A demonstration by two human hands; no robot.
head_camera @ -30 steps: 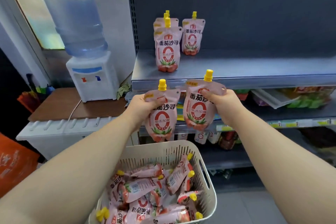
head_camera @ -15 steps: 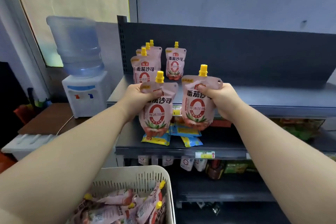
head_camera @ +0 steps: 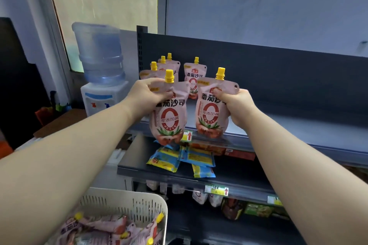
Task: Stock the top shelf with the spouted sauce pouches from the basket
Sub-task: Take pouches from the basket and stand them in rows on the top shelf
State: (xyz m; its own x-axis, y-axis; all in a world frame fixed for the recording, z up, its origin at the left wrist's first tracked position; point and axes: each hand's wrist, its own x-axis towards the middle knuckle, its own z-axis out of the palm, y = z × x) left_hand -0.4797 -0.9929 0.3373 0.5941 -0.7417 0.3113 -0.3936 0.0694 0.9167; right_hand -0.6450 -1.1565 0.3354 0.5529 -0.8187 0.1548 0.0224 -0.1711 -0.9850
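My left hand (head_camera: 148, 93) grips a pink sauce pouch (head_camera: 169, 117) with a yellow spout by its upper left corner. My right hand (head_camera: 237, 105) grips a second pink pouch (head_camera: 211, 113) by its right side. Both pouches hang upright at the front edge of the grey top shelf (head_camera: 298, 129). Several matching pouches (head_camera: 192, 76) stand at the shelf's left end, partly hidden behind my left hand. The white slotted basket (head_camera: 139, 203) at the bottom left holds several more pouches (head_camera: 111, 228) lying flat.
A water dispenser (head_camera: 101, 73) stands on a brown table left of the shelving. The second shelf carries blue and yellow packets (head_camera: 179, 159) and red boxes. Lower shelves hold more goods. The top shelf right of the standing pouches is bare grey metal.
Both hands have risen with their pouches from above the basket to the front edge of the top shelf. The view has tilted up, so the basket sits lower in frame.
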